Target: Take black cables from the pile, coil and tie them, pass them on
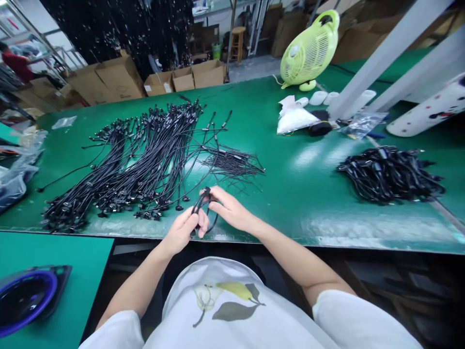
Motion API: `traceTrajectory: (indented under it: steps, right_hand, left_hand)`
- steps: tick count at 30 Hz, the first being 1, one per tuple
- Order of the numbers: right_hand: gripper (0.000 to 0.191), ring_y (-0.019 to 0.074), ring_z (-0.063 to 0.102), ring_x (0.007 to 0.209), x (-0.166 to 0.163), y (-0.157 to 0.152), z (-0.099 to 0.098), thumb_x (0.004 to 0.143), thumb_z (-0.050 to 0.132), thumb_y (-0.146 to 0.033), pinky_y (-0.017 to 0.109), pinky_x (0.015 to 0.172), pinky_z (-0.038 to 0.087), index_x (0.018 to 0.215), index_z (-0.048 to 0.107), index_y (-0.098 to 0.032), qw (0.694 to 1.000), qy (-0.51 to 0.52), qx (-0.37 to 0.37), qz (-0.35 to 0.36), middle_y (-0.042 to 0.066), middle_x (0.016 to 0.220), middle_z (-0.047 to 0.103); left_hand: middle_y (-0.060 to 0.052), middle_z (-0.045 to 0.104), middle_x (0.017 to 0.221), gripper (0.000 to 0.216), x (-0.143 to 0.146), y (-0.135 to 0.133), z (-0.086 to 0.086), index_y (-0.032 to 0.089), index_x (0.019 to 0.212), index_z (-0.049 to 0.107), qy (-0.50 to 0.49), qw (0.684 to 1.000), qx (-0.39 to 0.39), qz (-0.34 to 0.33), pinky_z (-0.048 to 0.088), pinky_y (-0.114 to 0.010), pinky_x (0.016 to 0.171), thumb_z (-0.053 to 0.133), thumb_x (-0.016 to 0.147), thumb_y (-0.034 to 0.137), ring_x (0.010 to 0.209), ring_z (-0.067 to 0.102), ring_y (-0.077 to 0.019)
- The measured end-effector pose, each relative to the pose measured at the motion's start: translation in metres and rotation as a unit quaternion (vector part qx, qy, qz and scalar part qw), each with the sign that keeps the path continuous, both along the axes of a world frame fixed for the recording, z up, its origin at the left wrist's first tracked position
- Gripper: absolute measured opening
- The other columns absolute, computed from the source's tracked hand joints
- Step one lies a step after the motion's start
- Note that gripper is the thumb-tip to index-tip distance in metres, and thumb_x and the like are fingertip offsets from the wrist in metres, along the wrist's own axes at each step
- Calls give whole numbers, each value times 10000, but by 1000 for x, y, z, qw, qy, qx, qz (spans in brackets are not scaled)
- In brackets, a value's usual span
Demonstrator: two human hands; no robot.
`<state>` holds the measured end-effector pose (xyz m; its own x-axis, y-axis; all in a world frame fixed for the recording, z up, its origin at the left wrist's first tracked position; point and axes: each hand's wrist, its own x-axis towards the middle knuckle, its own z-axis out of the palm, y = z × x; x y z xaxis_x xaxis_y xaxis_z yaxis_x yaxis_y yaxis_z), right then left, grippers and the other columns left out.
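Observation:
My left hand (183, 230) and my right hand (228, 208) meet at the near edge of the green table (290, 194). Both pinch a thin black cable (202, 203) folded into a loop between them. The fingers of each hand are closed on it. Just beyond the hands lies a broad spread of several black cables (134, 165) laid out in rows, with a smaller sheaf of thin wires (232, 162) to its right.
A tangled heap of black cables (390, 174) sits at the right. A lime-green fan (310, 51), white plastic bags (294, 118) and white cups (319, 97) stand at the back. Cardboard boxes (119, 77) line the far edge. A blue-rimmed object (25, 298) lies near left.

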<state>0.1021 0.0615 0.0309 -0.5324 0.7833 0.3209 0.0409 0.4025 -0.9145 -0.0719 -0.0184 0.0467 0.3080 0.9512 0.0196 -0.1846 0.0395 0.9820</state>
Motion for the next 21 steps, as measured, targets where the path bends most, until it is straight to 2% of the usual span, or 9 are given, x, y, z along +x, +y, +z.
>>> traceTrajectory:
  steps: [2, 4, 6, 8, 11, 14, 17, 19, 21]
  right_hand:
    - [327, 114, 490, 621, -11, -4, -12, 908, 509, -516, 251, 604, 417, 849, 558, -198, 984, 90, -156, -8, -11, 716, 536]
    - [324, 63, 306, 476, -19, -8, -19, 857, 589, -490, 200, 461, 275, 755, 515, -191, 940, 184, -284, -43, -64, 593, 389]
    - [332, 41, 172, 457, -23, -9, -19, 778, 686, -460, 190, 416, 161, 728, 511, -182, 899, 240, -364, -38, -84, 578, 318]
    - [339, 34, 159, 461, -24, -11, -17, 727, 738, -432, 185, 404, 154, 716, 518, -175, 878, 261, -401, -20, -81, 592, 335]
    - [310, 51, 360, 524, -27, -17, -16, 747, 721, -432, 179, 451, 321, 749, 529, -188, 883, 275, -378, -43, -40, 730, 460]
    - [276, 116, 577, 840, -33, -28, -18, 862, 605, -455, 247, 728, 493, 777, 550, -198, 930, 248, -246, -116, 13, 1017, 532]
    - [270, 183, 561, 1121, -36, -38, -19, 943, 498, -441, 344, 991, 428, 861, 595, -202, 965, 195, -109, -138, 55, 1161, 554]
    - [266, 183, 594, 1061, -35, -43, -18, 961, 470, -441, 369, 976, 437, 937, 593, -207, 971, 185, -103, -110, 61, 1075, 608]
    - [271, 147, 624, 861, -32, -44, -16, 960, 473, -464, 331, 839, 493, 956, 564, -209, 963, 202, -164, -66, 31, 911, 624]
  left_hand:
    - [-25, 529, 698, 388, 7, 2, -6, 172, 717, 496, -51, 997, -48, 13, 424, -303, 678, 501, 927, 498, 643, 521, -150]
    - [-25, 511, 670, 430, 15, 2, -15, 176, 676, 478, -63, 993, -86, 43, 428, -317, 747, 491, 924, 527, 732, 554, -179]
    - [8, 444, 617, 419, 21, 0, -26, 184, 708, 479, -52, 989, -91, 103, 416, -302, 743, 461, 939, 533, 739, 548, -175]
    - [32, 400, 610, 367, 24, -3, -35, 186, 830, 523, -9, 988, -69, 138, 409, -291, 717, 444, 951, 523, 706, 529, -164]
    - [-7, 513, 748, 388, 21, -3, -42, 159, 1066, 552, 116, 986, -31, 120, 439, -313, 745, 439, 953, 513, 723, 536, -165]
    - [-119, 595, 1068, 428, 20, 1, -42, 143, 1162, 550, 214, 974, 13, 70, 470, -364, 849, 411, 962, 494, 875, 578, -205]
    - [-147, 576, 1241, 421, 24, 1, -41, 159, 1194, 567, 256, 963, 76, 39, 378, -436, 1045, 396, 971, 472, 1159, 518, -275]
    - [-137, 609, 1198, 439, 27, -1, -41, 161, 1186, 580, 249, 966, 66, 22, 356, -448, 1070, 387, 969, 491, 1187, 511, -285]
    - [-122, 653, 1045, 476, 30, -3, -42, 145, 1114, 605, 213, 977, 13, -12, 433, -427, 988, 393, 954, 540, 1045, 587, -266]
